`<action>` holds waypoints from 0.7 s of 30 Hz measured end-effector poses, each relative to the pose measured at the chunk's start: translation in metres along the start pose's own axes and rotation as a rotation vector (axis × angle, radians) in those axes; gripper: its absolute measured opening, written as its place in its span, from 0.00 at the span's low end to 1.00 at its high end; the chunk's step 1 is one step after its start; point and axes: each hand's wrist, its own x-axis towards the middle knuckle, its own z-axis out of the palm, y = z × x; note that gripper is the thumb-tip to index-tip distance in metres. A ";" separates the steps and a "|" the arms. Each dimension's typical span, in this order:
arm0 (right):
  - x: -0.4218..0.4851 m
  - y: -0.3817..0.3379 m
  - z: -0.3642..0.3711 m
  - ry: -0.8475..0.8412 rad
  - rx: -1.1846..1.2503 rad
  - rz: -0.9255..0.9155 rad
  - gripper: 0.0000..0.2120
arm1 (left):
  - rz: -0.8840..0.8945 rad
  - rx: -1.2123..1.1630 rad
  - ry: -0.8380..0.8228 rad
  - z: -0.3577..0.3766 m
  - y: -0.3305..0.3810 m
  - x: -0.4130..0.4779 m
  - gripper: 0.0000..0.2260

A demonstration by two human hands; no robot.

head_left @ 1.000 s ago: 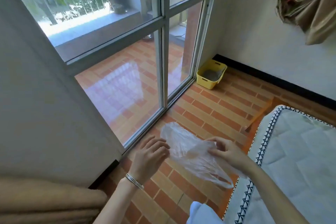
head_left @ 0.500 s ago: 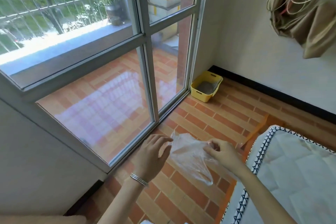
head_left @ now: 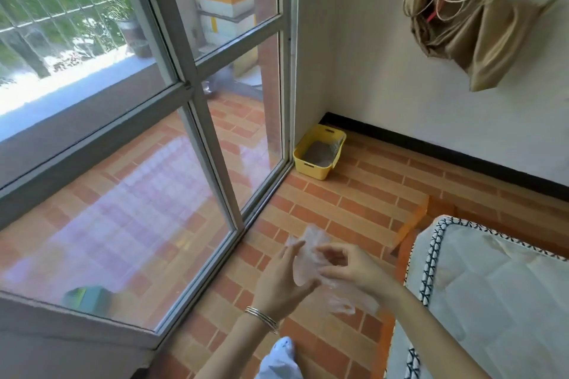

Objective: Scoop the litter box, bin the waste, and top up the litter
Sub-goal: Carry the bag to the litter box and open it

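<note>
Two hands, left and right, lower centre, share one clear plastic bag. One yellow litter box at centre, approx. in the room's corner. One mattress lower right. One bundled curtain upper right. Bangles on left wrist: at least two.

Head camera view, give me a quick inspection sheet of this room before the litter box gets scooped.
Surface: brick-pattern tiled floor, no spills seen.
Job's things: yellow litter box in the corner by the window, grey litter inside; clear plastic bag held in both hands.
Clutter: mattress at right; bundled curtain on the wall.
Hands: left hand and right hand gripping the bag.
Cables: nothing seen.
Surroundings: glass sliding door shut, balcony beyond.
</note>
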 end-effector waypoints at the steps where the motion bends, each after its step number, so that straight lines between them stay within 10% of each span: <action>1: 0.008 -0.003 -0.004 0.014 0.002 -0.006 0.17 | 0.018 -0.019 0.019 -0.001 0.001 0.010 0.30; 6: 0.050 -0.018 -0.031 0.117 -0.054 -0.029 0.18 | 0.075 -0.069 0.087 -0.020 -0.001 0.069 0.13; 21: 0.121 -0.005 -0.131 0.233 -0.632 0.068 0.19 | 0.069 -0.092 -0.085 -0.055 -0.045 0.200 0.09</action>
